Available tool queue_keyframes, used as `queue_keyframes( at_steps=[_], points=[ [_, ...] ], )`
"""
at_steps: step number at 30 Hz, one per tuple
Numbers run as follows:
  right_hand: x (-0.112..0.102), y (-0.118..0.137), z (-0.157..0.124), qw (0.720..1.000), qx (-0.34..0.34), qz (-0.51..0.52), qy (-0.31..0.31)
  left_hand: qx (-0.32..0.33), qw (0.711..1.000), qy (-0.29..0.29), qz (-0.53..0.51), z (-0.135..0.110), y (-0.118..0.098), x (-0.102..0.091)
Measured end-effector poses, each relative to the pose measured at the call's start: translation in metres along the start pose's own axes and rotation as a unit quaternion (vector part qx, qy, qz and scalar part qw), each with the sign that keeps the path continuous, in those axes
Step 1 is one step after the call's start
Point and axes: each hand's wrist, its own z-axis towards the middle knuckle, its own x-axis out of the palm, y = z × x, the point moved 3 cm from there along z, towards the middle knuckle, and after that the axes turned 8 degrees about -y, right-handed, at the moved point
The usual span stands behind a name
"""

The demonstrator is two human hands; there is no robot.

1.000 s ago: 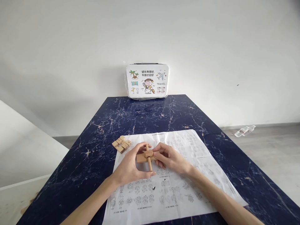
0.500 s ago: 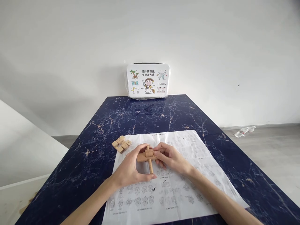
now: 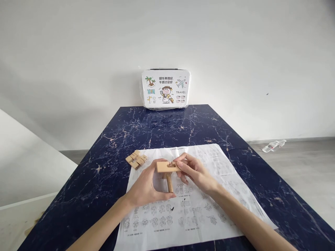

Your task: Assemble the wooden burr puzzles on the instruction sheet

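Observation:
Above the printed sheet (image 3: 199,228), my left hand (image 3: 143,186) is closed around a light wooden peg (image 3: 170,183), its lower end against the thumb and its upper end behind a flat wooden block. My right hand (image 3: 193,170) pinches the right end of that notched wooden block (image 3: 162,167), whose broad face with a slot is turned up toward me. Whether block and peg are joined, I cannot tell. Part of another wooden piece shows under the block, mostly hidden. A cluster of small wooden blocks (image 3: 136,159) lies at the sheet's upper left corner.
The sheet, with rows of line drawings, lies on a dark blue marbled table (image 3: 104,174). A white case with cartoon prints (image 3: 166,89) stands at the table's far end against the wall. A clear plastic item (image 3: 273,145) is on the floor to the right.
My right hand has tilted and raised the notched block, so its slotted face now shows and covers the peg's upper end. My left hand keeps its hold on the peg.

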Motion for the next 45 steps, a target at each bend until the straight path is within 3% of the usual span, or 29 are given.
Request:
queue_keyframes(
  at_steps=[4,7,9,13,17,21,25,29,33,39,45],
  points=[
    [-0.010,0.001,0.004,0.997,-0.023,0.002,-0.073,-0.016,1.000,0.000,0.004,0.000,-0.001,0.000],
    [-0.021,-0.001,0.007,0.974,-0.068,-0.121,-0.180,-0.003,1.000,-0.006,0.011,-0.002,-0.002,0.000],
    [-0.025,-0.003,0.009,0.944,-0.082,-0.237,-0.216,0.010,1.000,-0.015,0.014,-0.003,-0.003,-0.001],
    [-0.024,-0.010,0.008,0.890,-0.077,-0.391,-0.221,0.034,0.999,-0.037,0.021,-0.003,-0.005,-0.002],
    [-0.018,-0.016,0.007,0.853,-0.144,-0.465,-0.190,0.072,0.996,-0.038,0.037,-0.002,-0.006,-0.002],
    [-0.018,-0.020,0.006,0.830,-0.177,-0.501,-0.169,0.067,0.996,-0.029,0.049,-0.003,-0.003,-0.002],
    [-0.016,-0.008,0.002,0.841,-0.206,-0.459,-0.199,0.052,0.996,-0.028,0.061,-0.003,-0.002,-0.002],
    [-0.006,0.006,-0.002,0.895,-0.203,-0.382,-0.109,0.041,0.996,-0.031,0.066,-0.002,-0.004,-0.003],
    [0.004,0.007,-0.006,0.884,-0.232,-0.404,-0.035,0.032,0.998,-0.021,0.053,-0.002,-0.004,-0.003],
    [0.006,0.000,-0.008,0.872,-0.234,-0.427,-0.052,0.030,0.999,-0.020,0.023,-0.002,-0.004,-0.003],
    [0.004,0.000,-0.007,0.892,-0.199,-0.402,-0.058,0.032,0.999,-0.008,0.010,-0.003,-0.004,-0.002]
  ],
)
